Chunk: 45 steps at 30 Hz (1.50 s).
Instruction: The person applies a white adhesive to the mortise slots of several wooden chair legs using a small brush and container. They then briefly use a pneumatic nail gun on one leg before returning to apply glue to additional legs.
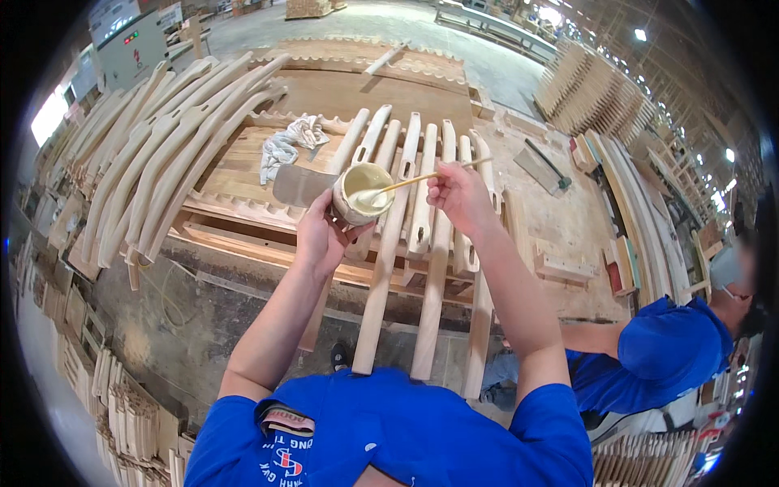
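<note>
Workshop floor, crowded with stacked wood parts; a long wooden surface (243,174) carried the work. Left hand (320,235) had its grip closed around a small cup (361,193) of pale glue, held up above the near edge of the surface. Right hand (458,195) pinched a thin stick (422,178), fingers closed on it, just right of the cup; the stick's tip sat inside the cup in the glue. Directly under the cup lay a row of curved wooden slats (422,243), ends overhanging the surface toward the person. Left of the cup: a flat metal scraper (299,185), then a crumpled rag (288,144), then a pile of curved chair parts (162,154). Well right of the cup, another person in a blue shirt (665,349) was bent low.
</note>
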Motion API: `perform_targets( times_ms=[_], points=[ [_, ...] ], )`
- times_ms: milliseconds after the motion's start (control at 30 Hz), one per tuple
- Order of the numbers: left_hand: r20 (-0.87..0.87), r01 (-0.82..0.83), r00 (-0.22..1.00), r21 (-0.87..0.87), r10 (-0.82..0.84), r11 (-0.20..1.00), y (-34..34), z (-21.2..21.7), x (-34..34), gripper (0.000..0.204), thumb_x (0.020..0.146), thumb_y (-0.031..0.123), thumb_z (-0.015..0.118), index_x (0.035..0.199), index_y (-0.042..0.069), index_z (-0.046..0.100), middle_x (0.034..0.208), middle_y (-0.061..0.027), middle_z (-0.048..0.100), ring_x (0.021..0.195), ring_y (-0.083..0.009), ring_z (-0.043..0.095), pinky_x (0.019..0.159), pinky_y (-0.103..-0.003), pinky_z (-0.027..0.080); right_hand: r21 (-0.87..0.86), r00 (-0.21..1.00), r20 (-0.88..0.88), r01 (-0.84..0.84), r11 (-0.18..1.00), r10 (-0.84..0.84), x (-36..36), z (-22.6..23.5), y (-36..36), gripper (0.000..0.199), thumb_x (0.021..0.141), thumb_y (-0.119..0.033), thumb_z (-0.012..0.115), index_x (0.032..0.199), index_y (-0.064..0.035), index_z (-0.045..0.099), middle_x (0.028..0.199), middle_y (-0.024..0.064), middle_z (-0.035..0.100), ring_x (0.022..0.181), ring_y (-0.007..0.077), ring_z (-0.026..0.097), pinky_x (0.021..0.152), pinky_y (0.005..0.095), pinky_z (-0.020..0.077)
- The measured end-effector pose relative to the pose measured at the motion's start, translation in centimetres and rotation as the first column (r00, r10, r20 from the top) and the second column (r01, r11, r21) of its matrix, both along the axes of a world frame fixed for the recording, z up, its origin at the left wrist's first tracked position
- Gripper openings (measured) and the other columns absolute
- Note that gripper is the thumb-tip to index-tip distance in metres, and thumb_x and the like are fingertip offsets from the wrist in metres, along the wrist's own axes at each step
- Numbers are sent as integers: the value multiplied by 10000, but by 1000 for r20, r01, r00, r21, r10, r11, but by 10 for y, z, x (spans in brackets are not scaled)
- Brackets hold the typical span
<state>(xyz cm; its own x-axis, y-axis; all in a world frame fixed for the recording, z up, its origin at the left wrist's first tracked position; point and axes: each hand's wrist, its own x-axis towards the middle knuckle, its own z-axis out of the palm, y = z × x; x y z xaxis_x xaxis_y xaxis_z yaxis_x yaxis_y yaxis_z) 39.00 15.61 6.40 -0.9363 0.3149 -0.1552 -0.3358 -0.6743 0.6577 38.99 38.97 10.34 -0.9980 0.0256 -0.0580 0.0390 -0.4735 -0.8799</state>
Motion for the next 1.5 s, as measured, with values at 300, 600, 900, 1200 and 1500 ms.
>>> perform_targets(
  times_ms=[300,600,900,1200,1500],
  points=[
    [63,-18,998,43,15,999,-1,-3,-32,387,987,264,327,1266,13,420,1228,-107,451,1095,-240,523,878,-478,524,-122,983,-148,86,989,-104,-7,-5,-2,36,876,-111,596,857,-87,576,772,45,626,687,152,609,690,314,524],
    [12,41,999,81,-42,996,23,1,-56,374,982,245,327,1262,17,426,1202,-99,452,1074,-251,519,857,-489,527,-119,971,59,236,965,-230,-30,-22,14,152,869,-228,656,820,-111,571,703,12,595,598,96,555,581,273,486],
    [49,-28,998,16,28,999,39,5,-71,396,980,258,337,1265,-7,412,1270,-125,418,1122,-287,503,936,-517,477,-181,969,64,248,952,-240,-38,-15,11,91,878,-141,599,838,-66,568,731,49,606,674,135,590,672,324,510],
    [89,-8,996,25,6,1000,-13,-10,-59,387,979,275,359,1267,21,409,1255,-125,427,1122,-286,515,861,-499,539,175,883,-202,457,872,-422,-62,1,32,143,870,-137,597,835,-21,521,693,86,600,517,124,573,462,253,495],
    [67,142,987,62,-146,988,-53,-27,-5,443,995,306,274,1336,36,357,1313,-166,448,1169,-306,513,865,-476,545,617,835,-432,550,564,-341,-87,-12,34,202,867,-175,607,799,-2,527,658,74,612,504,115,590,458,235,483]
  ],
)
